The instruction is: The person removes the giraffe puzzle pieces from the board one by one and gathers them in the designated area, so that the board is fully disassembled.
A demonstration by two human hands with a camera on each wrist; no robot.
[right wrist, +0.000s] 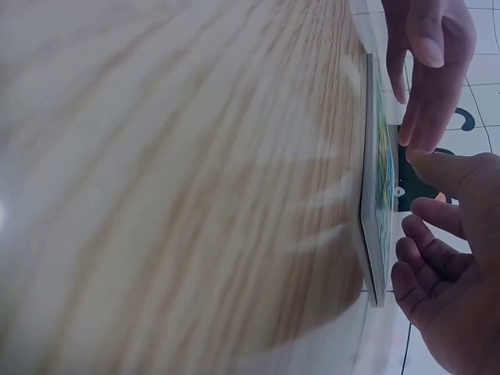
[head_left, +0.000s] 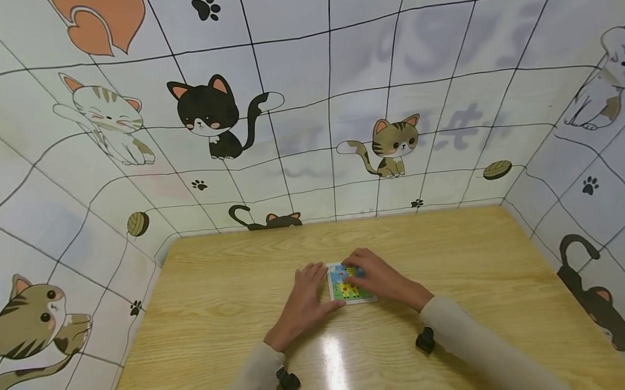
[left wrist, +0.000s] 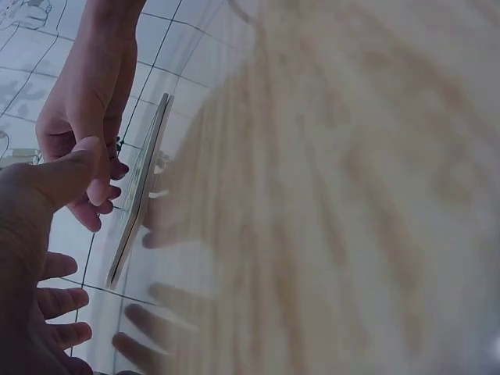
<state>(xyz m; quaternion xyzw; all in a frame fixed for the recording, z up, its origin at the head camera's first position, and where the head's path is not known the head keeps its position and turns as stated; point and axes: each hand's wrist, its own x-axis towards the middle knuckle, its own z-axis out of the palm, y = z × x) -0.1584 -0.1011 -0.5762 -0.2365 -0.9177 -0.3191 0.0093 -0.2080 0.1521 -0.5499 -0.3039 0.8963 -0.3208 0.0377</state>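
Note:
A small flat picture board with a white border lies on the table; its picture shows yellow giraffes on green and blue. At its left side is my left hand, fingers extended along the edge and thumb by the near corner. My right hand reaches over the right part of the picture, covering some of it. In the right wrist view its fingers bend loosely beside the board, and nothing shows between them. Seen edge-on in the left wrist view, the board looks thin and layered.
The wooden table has a glossy top that mirrors the hands. White walls with grid lines and cartoon cats enclose its back and sides. A small black device is strapped at the left wrist, another at the right.

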